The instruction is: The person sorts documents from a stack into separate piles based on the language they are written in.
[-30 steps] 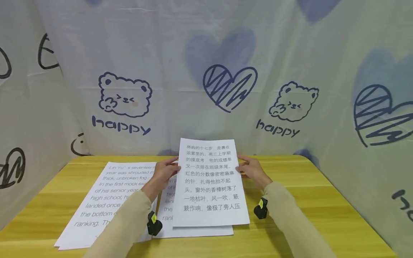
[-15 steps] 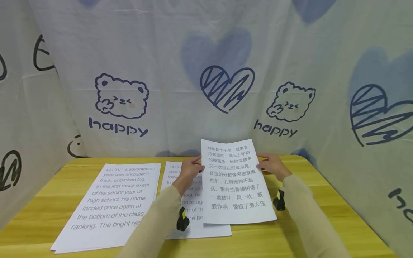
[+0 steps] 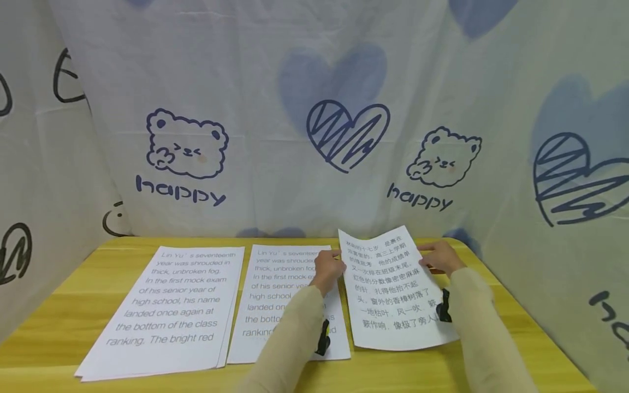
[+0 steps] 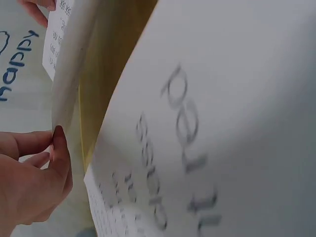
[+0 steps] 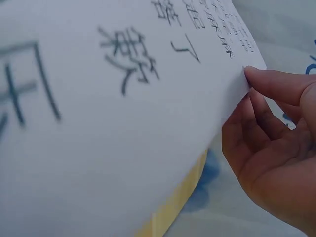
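A white sheet of paper (image 3: 388, 295) printed with Chinese text bows in the middle, between both hands at the right of the head view. My left hand (image 3: 328, 269) pinches its left edge between thumb and fingers; in the left wrist view that hand (image 4: 37, 170) grips the curling edge. On the opposite edge, my right hand (image 3: 442, 258) pinches the sheet, its thumb on the printed face in the right wrist view, where the hand (image 5: 276, 133) shows large. Under my left forearm lies a sheet with English text (image 3: 275, 284), partly covered by the sleeve.
Further left, a small stack of English-printed sheets (image 3: 167, 305) lies slightly fanned. All of them rest on a yellow wood-grain table (image 3: 44, 327). Behind it hangs a pale curtain (image 3: 265, 136) with hearts and bears. Each wrist carries a small black device (image 3: 323, 341).
Both hands have carried the Chinese-printed sheet to the right, off the middle English sheet, and lowered it somewhat. The sheet now bends along its length where it was flatter before.
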A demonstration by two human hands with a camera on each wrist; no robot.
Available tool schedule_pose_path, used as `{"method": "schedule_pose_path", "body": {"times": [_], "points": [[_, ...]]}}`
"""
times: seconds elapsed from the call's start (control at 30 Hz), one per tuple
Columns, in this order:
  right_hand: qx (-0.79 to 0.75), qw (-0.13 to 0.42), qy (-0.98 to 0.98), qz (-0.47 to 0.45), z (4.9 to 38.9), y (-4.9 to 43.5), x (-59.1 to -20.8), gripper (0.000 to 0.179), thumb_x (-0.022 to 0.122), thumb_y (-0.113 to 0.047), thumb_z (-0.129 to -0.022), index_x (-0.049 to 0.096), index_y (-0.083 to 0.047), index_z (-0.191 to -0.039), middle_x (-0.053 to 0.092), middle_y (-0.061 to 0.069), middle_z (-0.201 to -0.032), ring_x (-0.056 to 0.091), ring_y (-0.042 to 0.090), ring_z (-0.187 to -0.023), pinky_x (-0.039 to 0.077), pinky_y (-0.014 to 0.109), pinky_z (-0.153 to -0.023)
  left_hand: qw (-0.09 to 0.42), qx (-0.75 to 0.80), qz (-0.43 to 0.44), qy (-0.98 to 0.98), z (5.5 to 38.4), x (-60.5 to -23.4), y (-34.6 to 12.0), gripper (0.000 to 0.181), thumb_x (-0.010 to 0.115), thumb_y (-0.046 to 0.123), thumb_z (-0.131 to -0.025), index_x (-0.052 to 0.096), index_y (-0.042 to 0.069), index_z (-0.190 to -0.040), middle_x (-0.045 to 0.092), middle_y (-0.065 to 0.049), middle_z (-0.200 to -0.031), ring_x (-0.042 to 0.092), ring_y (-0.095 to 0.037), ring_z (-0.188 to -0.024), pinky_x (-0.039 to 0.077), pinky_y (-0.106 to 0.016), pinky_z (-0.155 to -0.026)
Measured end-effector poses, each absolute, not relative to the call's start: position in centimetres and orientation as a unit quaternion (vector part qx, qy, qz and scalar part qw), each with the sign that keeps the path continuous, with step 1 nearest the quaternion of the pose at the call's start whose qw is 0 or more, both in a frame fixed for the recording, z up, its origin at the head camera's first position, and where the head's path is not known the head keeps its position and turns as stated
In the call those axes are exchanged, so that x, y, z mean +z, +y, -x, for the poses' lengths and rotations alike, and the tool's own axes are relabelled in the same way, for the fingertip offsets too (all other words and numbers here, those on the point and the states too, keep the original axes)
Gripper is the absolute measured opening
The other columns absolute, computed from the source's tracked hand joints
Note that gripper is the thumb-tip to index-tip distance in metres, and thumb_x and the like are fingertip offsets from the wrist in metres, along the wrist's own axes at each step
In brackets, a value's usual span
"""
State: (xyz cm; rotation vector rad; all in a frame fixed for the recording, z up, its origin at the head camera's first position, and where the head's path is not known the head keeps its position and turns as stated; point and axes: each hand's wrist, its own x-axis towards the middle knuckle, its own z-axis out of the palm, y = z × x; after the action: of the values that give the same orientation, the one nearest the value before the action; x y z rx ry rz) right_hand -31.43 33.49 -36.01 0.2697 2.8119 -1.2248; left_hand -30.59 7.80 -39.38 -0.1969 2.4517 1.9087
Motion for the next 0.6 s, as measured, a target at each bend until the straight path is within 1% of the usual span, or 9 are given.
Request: {"method": "schedule_pose_path", "body": {"times": [0.07, 0.1, 0.17, 0.23, 0.27, 0.33, 0.43, 0.5, 0.6], "points": [[-0.391, 0.032, 0.915, -0.095, 31.5, 34.0, -36.4, 0.045, 0.057, 0.006, -0.089, 0.049, 0.014, -0.132, 0.056, 0.031, -0.12, 0.061, 0.036, -0.093, 0.053, 0.045, -0.082, 0.008, 0.603, 0.053, 0.796, 30.1, -39.5, 8.9, 0.05, 0.053, -0.014, -0.08, 0.059, -0.004, -0.128, 0.058, -0.021, -0.128, 0.058, -0.032, -0.108, 0.052, -0.032, -0.078], [-0.388, 0.033, 0.916, -0.097, 31.4, 34.2, -36.6, 0.044, 0.057, 0.006, -0.088, 0.049, 0.015, -0.131, 0.056, 0.031, -0.118, 0.061, 0.035, -0.092, 0.053, 0.045, -0.081, 0.003, 0.593, 0.046, 0.804, 29.8, -39.6, 9.4, 0.049, 0.053, -0.013, -0.08, 0.06, -0.004, -0.127, 0.058, -0.021, -0.128, 0.058, -0.032, -0.11, 0.052, -0.033, -0.081], [-0.374, 0.031, 0.921, -0.102, 31.1, 34.8, -36.8, 0.044, 0.056, 0.007, -0.088, 0.049, 0.016, -0.13, 0.057, 0.031, -0.115, 0.062, 0.035, -0.088, 0.054, 0.045, -0.079, -0.001, 0.578, 0.031, 0.816, 29.3, -39.8, 10.5, 0.047, 0.054, -0.013, -0.079, 0.061, -0.006, -0.125, 0.059, -0.021, -0.126, 0.059, -0.033, -0.109, 0.053, -0.033, -0.079], [-0.362, 0.028, 0.925, -0.112, 30.8, 35.2, -37.0, 0.043, 0.055, 0.007, -0.088, 0.049, 0.017, -0.129, 0.057, 0.031, -0.114, 0.062, 0.035, -0.087, 0.054, 0.043, -0.077, -0.003, 0.569, 0.021, 0.822, 29.1, -40.0, 11.4, 0.044, 0.055, -0.013, -0.078, 0.063, -0.007, -0.121, 0.063, -0.021, -0.119, 0.062, -0.032, -0.101, 0.054, -0.033, -0.074], [-0.356, 0.027, 0.927, -0.118, 30.6, 35.3, -37.0, 0.043, 0.055, 0.007, -0.088, 0.049, 0.017, -0.129, 0.057, 0.031, -0.114, 0.062, 0.035, -0.087, 0.054, 0.042, -0.075, -0.009, 0.563, 0.017, 0.826, 29.0, -40.0, 11.7, 0.042, 0.056, -0.013, -0.078, 0.064, -0.007, -0.119, 0.064, -0.02, -0.117, 0.062, -0.032, -0.103, 0.054, -0.031, -0.075], [-0.345, 0.021, 0.93, -0.127, 30.4, 35.7, -37.1, 0.042, 0.054, 0.007, -0.088, 0.049, 0.017, -0.129, 0.057, 0.031, -0.114, 0.062, 0.034, -0.086, 0.054, 0.04, -0.072, -0.016, 0.554, 0.014, 0.832, 28.9, -40.0, 12.2, 0.036, 0.055, -0.014, -0.076, 0.067, -0.009, -0.111, 0.067, -0.02, -0.105, 0.064, -0.031, -0.092, 0.055, -0.031, -0.068], [-0.345, 0.016, 0.929, -0.13, 30.3, 36.0, -37.2, 0.041, 0.054, 0.007, -0.088, 0.05, 0.017, -0.128, 0.057, 0.032, -0.113, 0.062, 0.034, -0.086, 0.054, 0.037, -0.069, -0.023, 0.546, 0.023, 0.837, 29.0, -40.2, 12.4, 0.03, 0.055, -0.013, -0.078, 0.068, -0.009, -0.105, 0.067, -0.017, -0.094, 0.062, -0.027, -0.081, 0.053, -0.03, -0.063], [-0.341, 0.012, 0.932, -0.124, 30.2, 36.1, -37.3, 0.041, 0.054, 0.006, -0.088, 0.051, 0.018, -0.127, 0.057, 0.032, -0.112, 0.062, 0.034, -0.085, 0.053, 0.034, -0.065, -0.028, 0.539, 0.033, 0.841, 29.0, -40.5, 12.5, 0.027, 0.055, -0.013, -0.079, 0.068, -0.01, -0.104, 0.065, -0.017, -0.091, 0.059, -0.025, -0.077, 0.051, -0.03, -0.062], [-0.332, 0.007, 0.936, -0.118, 30.0, 36.2, -37.5, 0.04, 0.056, 0.006, -0.087, 0.052, 0.018, -0.125, 0.058, 0.032, -0.11, 0.062, 0.033, -0.083, 0.052, 0.032, -0.061, -0.031, 0.54, 0.045, 0.84, 29.0, -41.0, 12.6, 0.029, 0.055, -0.012, -0.081, 0.066, -0.011, -0.109, 0.065, -0.019, -0.097, 0.059, -0.026, -0.082, 0.051, -0.031, -0.067]]}}
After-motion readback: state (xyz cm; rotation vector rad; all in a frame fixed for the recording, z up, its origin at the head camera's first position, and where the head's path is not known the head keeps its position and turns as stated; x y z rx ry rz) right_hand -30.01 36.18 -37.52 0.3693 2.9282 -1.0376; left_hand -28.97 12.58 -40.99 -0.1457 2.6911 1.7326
